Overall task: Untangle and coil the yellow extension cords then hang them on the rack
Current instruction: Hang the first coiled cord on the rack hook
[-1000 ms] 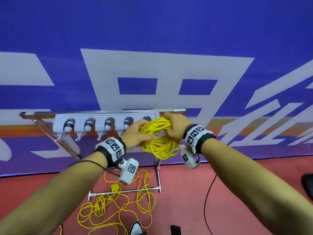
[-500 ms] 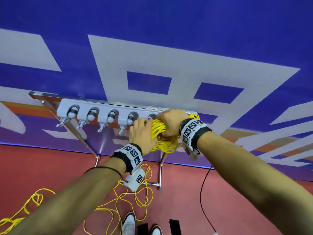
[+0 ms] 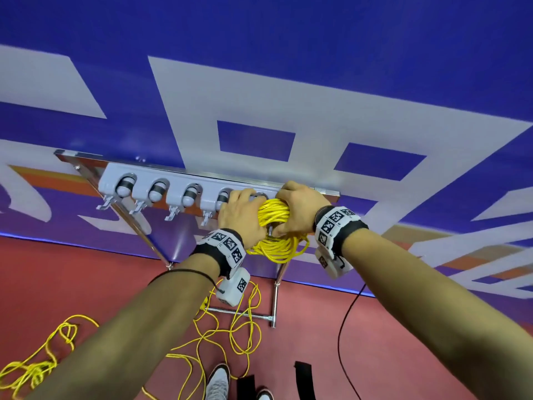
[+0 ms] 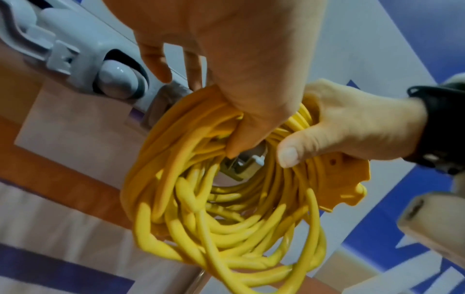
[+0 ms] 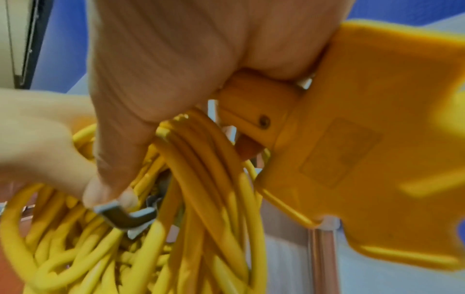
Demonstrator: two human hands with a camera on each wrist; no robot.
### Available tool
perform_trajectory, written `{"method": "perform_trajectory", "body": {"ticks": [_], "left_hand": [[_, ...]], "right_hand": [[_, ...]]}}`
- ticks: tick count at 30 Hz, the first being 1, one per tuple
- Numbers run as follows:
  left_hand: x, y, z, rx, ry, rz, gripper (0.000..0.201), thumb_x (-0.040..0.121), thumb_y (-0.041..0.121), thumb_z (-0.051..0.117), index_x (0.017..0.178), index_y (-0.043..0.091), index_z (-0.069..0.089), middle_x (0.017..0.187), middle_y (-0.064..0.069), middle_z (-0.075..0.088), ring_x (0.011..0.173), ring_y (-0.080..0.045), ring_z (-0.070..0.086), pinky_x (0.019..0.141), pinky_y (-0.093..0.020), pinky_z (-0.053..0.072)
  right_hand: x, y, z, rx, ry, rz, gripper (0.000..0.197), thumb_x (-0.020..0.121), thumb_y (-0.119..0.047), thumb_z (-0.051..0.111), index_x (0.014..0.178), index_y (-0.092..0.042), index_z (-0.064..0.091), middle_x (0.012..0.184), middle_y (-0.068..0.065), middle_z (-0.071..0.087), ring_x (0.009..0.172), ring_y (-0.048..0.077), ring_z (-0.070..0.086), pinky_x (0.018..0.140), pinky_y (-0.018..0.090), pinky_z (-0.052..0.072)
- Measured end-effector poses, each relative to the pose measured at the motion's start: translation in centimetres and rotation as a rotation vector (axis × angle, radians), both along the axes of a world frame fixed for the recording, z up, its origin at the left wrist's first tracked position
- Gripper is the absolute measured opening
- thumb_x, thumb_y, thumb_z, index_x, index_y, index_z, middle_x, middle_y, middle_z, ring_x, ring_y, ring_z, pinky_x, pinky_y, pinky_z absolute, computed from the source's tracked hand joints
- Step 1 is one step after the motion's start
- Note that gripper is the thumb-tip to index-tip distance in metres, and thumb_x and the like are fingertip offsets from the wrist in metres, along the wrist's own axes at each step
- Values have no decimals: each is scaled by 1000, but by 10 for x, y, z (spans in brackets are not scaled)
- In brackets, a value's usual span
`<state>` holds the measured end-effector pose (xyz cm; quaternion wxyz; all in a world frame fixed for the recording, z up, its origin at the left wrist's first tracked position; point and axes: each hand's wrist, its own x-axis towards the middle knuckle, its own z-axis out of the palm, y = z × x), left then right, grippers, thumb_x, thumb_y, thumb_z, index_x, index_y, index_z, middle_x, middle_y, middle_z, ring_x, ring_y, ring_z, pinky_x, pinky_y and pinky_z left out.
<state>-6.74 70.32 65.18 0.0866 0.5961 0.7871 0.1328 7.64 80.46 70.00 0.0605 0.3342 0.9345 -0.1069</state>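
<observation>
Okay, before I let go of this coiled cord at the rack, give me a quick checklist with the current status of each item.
1. Both hands gripping coiled cord: left hand, right hand: ok.
2. Hook passes through the coil's opening: ok.
3. Coil's weight resting on hook: cannot tell.
4. Loops bundled, none slipping: ok.
5. Yellow socket block clear of hook: ok.
6. All cords coiled: not ok, loose cord lies on floor.

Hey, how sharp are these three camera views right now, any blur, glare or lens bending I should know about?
Head view: evenly lit, wide-angle bending the rack, forearms stretched. Left wrist view: yellow coil fairly sharp, glare spot on a grey roller. Right wrist view: softest, yellow socket block and left hand smeared.
</observation>
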Motion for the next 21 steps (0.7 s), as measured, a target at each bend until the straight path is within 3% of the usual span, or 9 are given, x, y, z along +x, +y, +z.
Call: {"method": "perform_trajectory", "body": {"ticks": [6,8,10,13,15,17,19,21], "left_hand": [[3,7,-4,70,-107,68,59,64,39,75,121,33,61,133,3,46,124,-29,36,93,-46,46],[1,8,-7,86,-130,77,58,62,38,76,119,33,62,134,3,45,124,-29,35,96,-46,45],[1,8,-9,92,-134,82,57,62,38,76,117,33,63,134,3,44,123,-29,34,95,-45,45],[0,7,-9,87,-142,79,54,62,38,76,114,33,62,134,3,43,123,-29,34,95,-43,45],[-1,6,-8,80,-154,83,56,62,39,75,115,33,61,133,4,43,122,-28,34,96,-42,44],[-3,4,-7,91,-163,85,66,62,39,75,124,29,55,131,2,45,121,-28,36,98,-42,43],[-3,2,-5,113,-193,101,77,63,35,78,131,21,46,130,-1,48,122,-29,38,98,-39,41],[-1,-2,-4,148,-278,152,88,63,29,82,137,16,38,131,-6,47,126,-29,37,99,-39,40]], "right_hand": [[17,17,8,-196,15,-11,97,49,-28,96,135,-15,54,132,7,49,117,24,52,99,32,46],[25,21,10,-215,33,-32,81,58,-16,90,131,-16,56,124,6,58,113,24,57,93,30,48],[29,22,15,-190,2,-44,55,70,-15,80,122,-17,61,112,4,66,103,25,63,79,29,49],[20,23,31,-3,-114,0,16,86,-13,62,102,-13,64,100,11,68,94,35,63,68,29,37],[10,23,40,158,-66,53,9,90,-16,60,98,-13,63,98,13,67,94,36,60,67,34,40],[0,22,39,403,57,157,8,83,-15,67,91,-14,65,87,8,67,89,34,60,70,38,42],[-9,17,33,605,152,203,8,76,-20,71,83,-20,68,77,-1,68,83,29,62,73,37,36],[-23,11,31,660,208,206,6,81,-28,65,82,-23,69,78,-7,69,86,25,63,74,36,33]]}}
